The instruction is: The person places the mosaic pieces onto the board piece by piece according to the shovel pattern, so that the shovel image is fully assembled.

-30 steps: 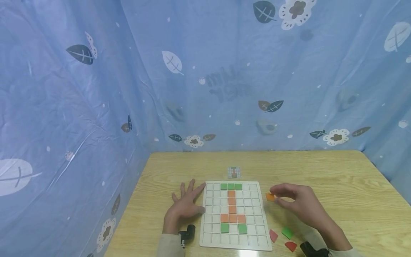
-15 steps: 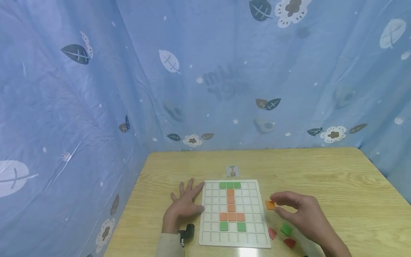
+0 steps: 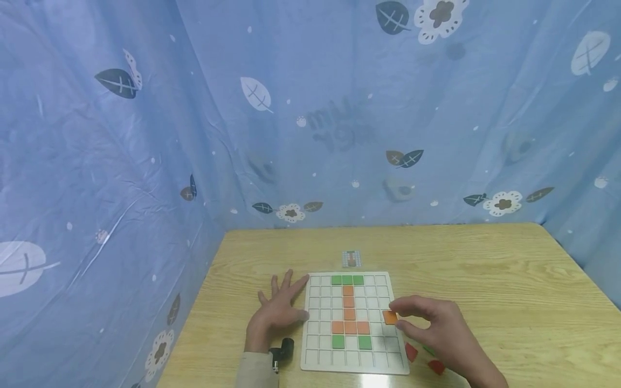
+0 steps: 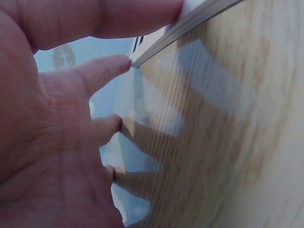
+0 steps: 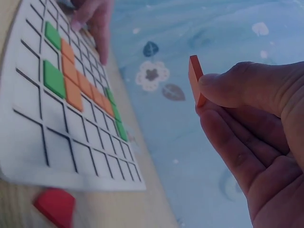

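A white grid board [image 3: 320, 358] lies on the table with green square tiles [image 3: 347, 280] along its top row. Orange square tiles [image 3: 349, 313] run down the middle and spread into a row of three, with two more green tiles below. My right hand [image 3: 434, 326] pinches a loose orange tile [image 5: 194, 80] between thumb and fingers, above the board's right edge. Spread out flat on the left, my left hand [image 3: 277, 313] touches the board's left edge with its index finger and thumb. In the left wrist view the fingertips [image 4: 124, 61] meet the board's side.
Red quarter-round pieces [image 3: 411, 352] lie at the board's lower right, beside a green piece [image 3: 429, 350] partly hidden by the right hand. Behind the board is a small pattern card [image 3: 351, 258]. A blue leaf-print curtain [image 3: 310, 134] hangs round the wooden table [image 3: 485, 258].
My right hand has moved left with the orange tile, from beside the board to over its right edge. My left hand keeps its place at the board.
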Demonstrator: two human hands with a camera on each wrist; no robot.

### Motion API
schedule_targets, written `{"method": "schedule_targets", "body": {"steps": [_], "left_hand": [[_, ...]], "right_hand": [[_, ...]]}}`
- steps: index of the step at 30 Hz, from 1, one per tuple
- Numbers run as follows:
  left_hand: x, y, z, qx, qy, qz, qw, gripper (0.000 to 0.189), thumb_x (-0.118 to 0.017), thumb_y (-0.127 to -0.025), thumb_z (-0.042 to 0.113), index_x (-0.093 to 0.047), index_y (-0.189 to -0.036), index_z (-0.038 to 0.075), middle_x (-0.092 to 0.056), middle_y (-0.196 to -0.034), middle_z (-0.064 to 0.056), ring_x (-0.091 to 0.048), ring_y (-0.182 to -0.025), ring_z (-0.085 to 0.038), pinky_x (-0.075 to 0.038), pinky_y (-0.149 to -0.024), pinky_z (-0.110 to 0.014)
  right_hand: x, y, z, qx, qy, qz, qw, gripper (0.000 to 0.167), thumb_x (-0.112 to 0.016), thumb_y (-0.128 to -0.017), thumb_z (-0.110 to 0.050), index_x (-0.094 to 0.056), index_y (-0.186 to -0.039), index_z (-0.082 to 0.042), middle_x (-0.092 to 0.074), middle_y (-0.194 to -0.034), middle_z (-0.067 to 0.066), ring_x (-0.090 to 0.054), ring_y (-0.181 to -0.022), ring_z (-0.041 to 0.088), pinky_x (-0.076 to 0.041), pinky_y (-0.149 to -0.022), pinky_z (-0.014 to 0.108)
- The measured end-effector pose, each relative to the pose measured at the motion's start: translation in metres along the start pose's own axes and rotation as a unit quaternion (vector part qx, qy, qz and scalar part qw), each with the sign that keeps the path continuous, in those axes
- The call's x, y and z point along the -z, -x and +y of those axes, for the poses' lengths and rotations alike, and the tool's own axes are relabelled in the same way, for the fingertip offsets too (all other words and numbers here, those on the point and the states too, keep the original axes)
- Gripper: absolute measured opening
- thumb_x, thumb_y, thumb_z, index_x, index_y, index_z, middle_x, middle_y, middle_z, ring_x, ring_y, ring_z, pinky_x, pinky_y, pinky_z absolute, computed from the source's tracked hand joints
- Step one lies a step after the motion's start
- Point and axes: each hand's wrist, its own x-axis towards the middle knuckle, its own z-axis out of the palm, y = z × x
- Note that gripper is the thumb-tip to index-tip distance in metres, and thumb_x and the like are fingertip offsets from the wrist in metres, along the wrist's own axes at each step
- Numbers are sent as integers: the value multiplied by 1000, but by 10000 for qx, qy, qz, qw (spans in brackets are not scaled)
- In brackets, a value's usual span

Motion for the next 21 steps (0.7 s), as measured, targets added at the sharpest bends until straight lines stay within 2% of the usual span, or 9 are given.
{"method": "schedule_targets", "body": {"steps": [3, 6, 10, 13, 19, 21], "left_hand": [[0, 0, 0, 21, -33, -4, 10000, 100, -80, -76, 22, -45, -169, 26, -12, -184, -22, 10, -166, -59, 17, -116, -91], [0, 0, 1, 25, -44, 11, 10000, 100, -80, -76, 22, -45, -169, 26, -12, -184, -22, 10, -166, -59, 16, -116, -91], [0, 0, 1, 16, 6, 48, 10000, 99, -79, -76, 21, -45, -169, 26, -12, -184, -21, 10, -166, -59, 17, -116, -91], [0, 0, 1, 7, 25, 63, 10000, 99, -79, -76, 21, -45, -169, 26, -12, -184, -21, 10, -166, -59, 16, -117, -91], [-1, 0, -1, -12, 14, 48, 10000, 99, -79, -77, 20, -45, -169, 27, -12, -184, -21, 9, -166, -59, 16, -117, -90], [-1, 0, -2, -19, 22, 37, 10000, 99, -78, -77, 20, -45, -169, 27, -12, -184, -21, 10, -166, -58, 16, -117, -90]], "right_hand": [[-8, 1, -1, -30, -163, -174, 9997, 33, -91, -86, -10, -84, -110, -32, -81, -107, -21, -76, -103, 0, -67, -87, 30], [-17, 2, -2, -125, -393, -316, 9986, 30, -91, -87, -11, -84, -110, -30, -82, -106, -19, -75, -101, -1, -66, -71, 27], [-27, 2, -1, 264, -447, -298, 9982, 28, -90, -86, -10, -84, -110, -24, -83, -105, -15, -74, -99, 0, -64, -67, 26], [-33, 1, 0, 572, -289, -272, 9976, 28, -91, -86, -10, -84, -110, -23, -83, -105, -16, -76, -98, 2, -64, -82, 25], [-45, 3, -2, 396, -386, -522, 9971, 30, -89, -86, -7, -84, -109, -25, -82, -106, -19, -76, -99, 3, -65, -87, 26], [-51, 3, 0, 461, -430, -553, 9965, 32, -88, -86, -4, -84, -109, -26, -82, -106, -19, -76, -97, 3, -65, -87, 26]]}}
